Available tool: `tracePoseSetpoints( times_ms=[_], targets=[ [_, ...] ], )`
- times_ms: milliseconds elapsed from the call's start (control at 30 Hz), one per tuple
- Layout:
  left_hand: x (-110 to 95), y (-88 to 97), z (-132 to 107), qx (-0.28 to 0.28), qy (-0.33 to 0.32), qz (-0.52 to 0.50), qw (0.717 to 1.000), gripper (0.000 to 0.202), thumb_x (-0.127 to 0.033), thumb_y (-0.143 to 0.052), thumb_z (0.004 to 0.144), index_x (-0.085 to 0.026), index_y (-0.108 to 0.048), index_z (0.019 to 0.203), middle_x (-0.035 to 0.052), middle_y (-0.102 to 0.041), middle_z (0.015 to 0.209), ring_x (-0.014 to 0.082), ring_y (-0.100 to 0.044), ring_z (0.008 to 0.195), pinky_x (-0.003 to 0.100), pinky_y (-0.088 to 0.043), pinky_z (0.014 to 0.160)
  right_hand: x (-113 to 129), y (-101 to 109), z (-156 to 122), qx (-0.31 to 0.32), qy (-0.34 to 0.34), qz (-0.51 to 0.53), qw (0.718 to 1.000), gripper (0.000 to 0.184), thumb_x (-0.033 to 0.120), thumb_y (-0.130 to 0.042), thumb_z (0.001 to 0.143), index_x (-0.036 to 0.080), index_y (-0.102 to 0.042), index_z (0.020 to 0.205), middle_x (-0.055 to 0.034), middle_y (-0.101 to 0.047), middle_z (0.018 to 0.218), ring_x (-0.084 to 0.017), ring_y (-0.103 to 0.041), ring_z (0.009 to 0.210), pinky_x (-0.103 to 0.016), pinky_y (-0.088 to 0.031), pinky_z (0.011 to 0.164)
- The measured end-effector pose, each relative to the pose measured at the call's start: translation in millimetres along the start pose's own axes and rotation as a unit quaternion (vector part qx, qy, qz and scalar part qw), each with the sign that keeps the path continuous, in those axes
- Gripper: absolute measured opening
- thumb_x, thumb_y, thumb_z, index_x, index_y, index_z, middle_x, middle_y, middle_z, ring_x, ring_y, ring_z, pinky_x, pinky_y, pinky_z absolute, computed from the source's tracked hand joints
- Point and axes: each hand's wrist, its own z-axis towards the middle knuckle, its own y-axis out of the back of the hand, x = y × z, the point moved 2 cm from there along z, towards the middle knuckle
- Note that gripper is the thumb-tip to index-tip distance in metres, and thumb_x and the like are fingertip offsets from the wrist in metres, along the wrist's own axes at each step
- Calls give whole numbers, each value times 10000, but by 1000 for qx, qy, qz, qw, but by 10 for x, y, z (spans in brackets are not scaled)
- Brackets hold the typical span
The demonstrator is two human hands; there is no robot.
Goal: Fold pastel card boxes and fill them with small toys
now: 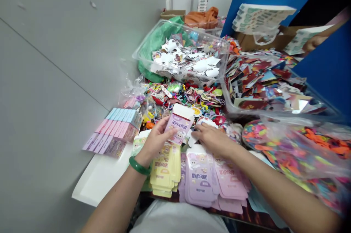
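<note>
My left hand (156,141) grips a flat lilac cardboard box blank (177,123) by its lower edge and holds it up over the table. A green jade bangle (139,166) circles that wrist. My right hand (211,140) lies palm down with its fingers extended, touching a heap of small colourful trinkets (183,98). It holds nothing I can see. Below my hands lie piles of flat printed blanks, yellow (164,171), lilac (200,182) and pink (230,182). Rows of assembled pink and blue boxes (112,130) stand to the left.
A transparent tub of white-backed stickers (181,57) stands beyond the trinkets, and another tub of printed cards (265,87) stands to its right. A plastic bag of colourful pieces (301,152) lies at right. A co-worker's hand (312,43) appears top right. A grey wall (55,79) runs along the left.
</note>
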Motion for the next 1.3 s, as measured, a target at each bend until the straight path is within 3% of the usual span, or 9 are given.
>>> tracePoseSetpoints(
  times_ms=[167, 300, 400, 533, 667, 867, 967, 1133, 1300],
  targets=[
    [16, 42, -48, 31, -19, 17, 999, 531, -263, -763, 741, -221, -585, 1238, 79, -656, 1256, 246, -612, 1130, 391, -480, 968, -207, 85, -51, -155, -65, 128, 978, 238, 155, -471, 895, 177, -698, 963, -108, -692, 989, -238, -614, 964, -360, -473, 836],
    [81, 97, -55, 41, -36, 51, 997, 496, -254, -753, 756, -235, -597, 1227, 71, -643, 1268, 249, -588, 1175, 404, -441, 1023, -279, 392, -327, -349, -207, 279, 871, 154, 292, -593, 857, 224, -681, 963, -42, -700, 827, -191, -631, 711, -318, -494, 651],
    [115, 77, -40, 51, -27, 86, 995, 497, -277, -739, 775, -243, -585, 1246, 68, -640, 1267, 249, -589, 1169, 405, -441, 1023, -138, 666, -507, -409, -246, 329, 815, 143, 367, -642, 839, 248, -684, 905, 2, -643, 683, -144, -545, 552, -268, -415, 499],
    [112, -38, -21, 75, -39, 118, 989, 493, -285, -736, 778, -245, -590, 1247, 62, -640, 1270, 248, -583, 1172, 400, -439, 1030, 93, 863, -492, -364, -207, 300, 857, 121, 344, -637, 831, 247, -707, 814, -4, -656, 670, -140, -544, 550, -267, -407, 507],
    [127, -126, -15, 102, -46, 114, 987, 516, -279, -725, 786, -232, -567, 1275, 73, -620, 1296, 243, -578, 1175, 401, -446, 1026, 158, 847, -344, -262, -186, 268, 908, 177, 316, -594, 849, 231, -721, 758, -14, -684, 686, -146, -574, 580, -267, -418, 541],
    [106, -182, -25, 116, -59, 168, 977, 488, -234, -695, 796, -198, -569, 1266, 78, -633, 1266, 238, -579, 1152, 383, -440, 1014, 257, 805, -170, -113, -176, 91, 974, 226, 180, -545, 854, 210, -762, 798, -57, -709, 848, -197, -648, 790, -278, -388, 609],
    [94, -190, -29, 117, -57, 182, 975, 481, -229, -685, 800, -205, -568, 1267, 70, -638, 1257, 232, -593, 1122, 367, -454, 987, 280, 809, -122, -50, -182, 108, 976, 231, 143, -527, 843, 190, -750, 807, -63, -723, 860, -197, -653, 782, -279, -381, 625],
    [119, -182, -24, 122, -51, 183, 974, 481, -283, -673, 822, -209, -553, 1282, 70, -642, 1220, 236, -597, 1091, 362, -471, 950, 192, 804, -103, -77, -203, 256, 942, 170, 229, -543, 857, 191, -699, 800, -11, -700, 731, -141, -597, 647, -244, -370, 590],
    [174, -207, -13, 113, -35, 197, 973, 453, -295, -685, 812, -209, -578, 1243, 56, -659, 1148, 222, -607, 1018, 338, -486, 892, 139, 688, -85, -47, -213, 247, 944, 174, 145, -544, 787, 185, -674, 679, -5, -652, 648, -128, -541, 589, -245, -313, 553]
  ],
)
